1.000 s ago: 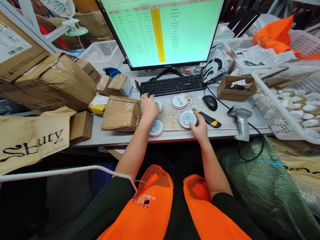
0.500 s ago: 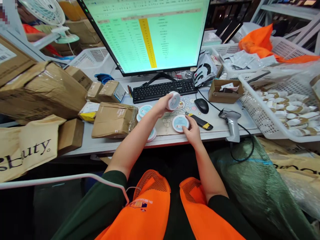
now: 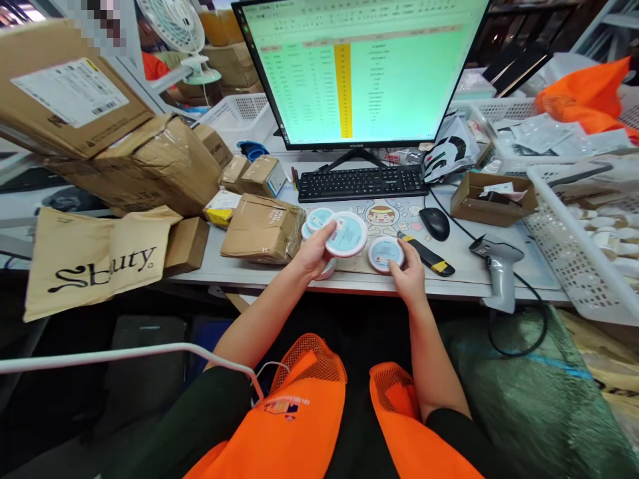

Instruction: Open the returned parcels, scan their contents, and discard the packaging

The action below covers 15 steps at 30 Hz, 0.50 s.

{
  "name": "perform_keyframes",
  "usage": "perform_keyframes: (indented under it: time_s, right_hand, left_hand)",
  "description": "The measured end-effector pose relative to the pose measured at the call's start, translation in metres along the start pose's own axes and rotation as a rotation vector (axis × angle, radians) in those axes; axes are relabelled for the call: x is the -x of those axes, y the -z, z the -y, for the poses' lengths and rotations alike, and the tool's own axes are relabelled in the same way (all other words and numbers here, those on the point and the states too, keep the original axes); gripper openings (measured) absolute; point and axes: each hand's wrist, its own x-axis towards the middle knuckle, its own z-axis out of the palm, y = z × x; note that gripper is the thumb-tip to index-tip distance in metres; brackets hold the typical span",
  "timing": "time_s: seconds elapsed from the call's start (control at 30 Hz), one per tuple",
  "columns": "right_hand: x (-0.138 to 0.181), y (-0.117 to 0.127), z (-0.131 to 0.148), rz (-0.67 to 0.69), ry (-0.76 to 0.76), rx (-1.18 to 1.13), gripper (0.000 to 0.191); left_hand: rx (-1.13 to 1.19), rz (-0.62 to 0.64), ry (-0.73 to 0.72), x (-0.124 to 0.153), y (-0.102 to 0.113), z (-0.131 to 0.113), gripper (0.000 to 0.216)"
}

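My left hand point(image 3: 315, 254) grips a round, flat white jar point(image 3: 346, 234) with a pale blue label, raised above the desk and tilted with its label toward me. Another such jar point(image 3: 386, 255) is between the fingers and thumb of my right hand point(image 3: 408, 271), close to the desk's front edge. More jars of the same kind point(image 3: 319, 218) sit behind and below my left hand, partly covered by it. Just behind my right hand lies a black and yellow box cutter point(image 3: 428, 256).
A keyboard point(image 3: 362, 183) and mouse point(image 3: 434, 223) lie before the monitor point(image 3: 364, 80). Cardboard boxes point(image 3: 262, 229) crowd the left side. On the right are a small open box point(image 3: 492, 199), a corded barcode scanner point(image 3: 500, 269) and a white basket point(image 3: 582, 266) of small bottles.
My left hand has lowered its jar toward me and turned the label up to face me. The right hand stays on its jar. The camera view has swung left.
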Motion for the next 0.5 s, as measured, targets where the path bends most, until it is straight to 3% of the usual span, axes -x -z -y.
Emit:
perform_keyframes:
  time_s: [0.07, 0.17, 0.27, 0.37, 0.5]
  right_hand:
    - [0.000, 0.000, 0.000, 0.001, -0.003, 0.001, 0.055]
    - [-0.001, -0.001, -0.002, -0.016, 0.001, 0.010, 0.055]
    - [0.001, -0.002, -0.006, -0.018, -0.017, 0.010, 0.055]
    - [0.003, -0.002, -0.011, -0.008, -0.061, -0.019, 0.059]
    - [0.003, -0.003, -0.012, 0.006, -0.144, -0.156, 0.070]
  left_hand:
    - [-0.002, -0.060, -0.086, -0.001, 0.006, 0.002, 0.037]
    - [-0.012, -0.052, -0.143, 0.000, 0.019, 0.000, 0.047]
    - [0.009, -0.026, -0.090, 0.003, 0.030, -0.005, 0.043]
    - [0.039, -0.096, -0.016, 0.007, 0.037, -0.006, 0.032]
    - [0.052, -0.193, -0.104, 0.016, 0.049, -0.005, 0.030]
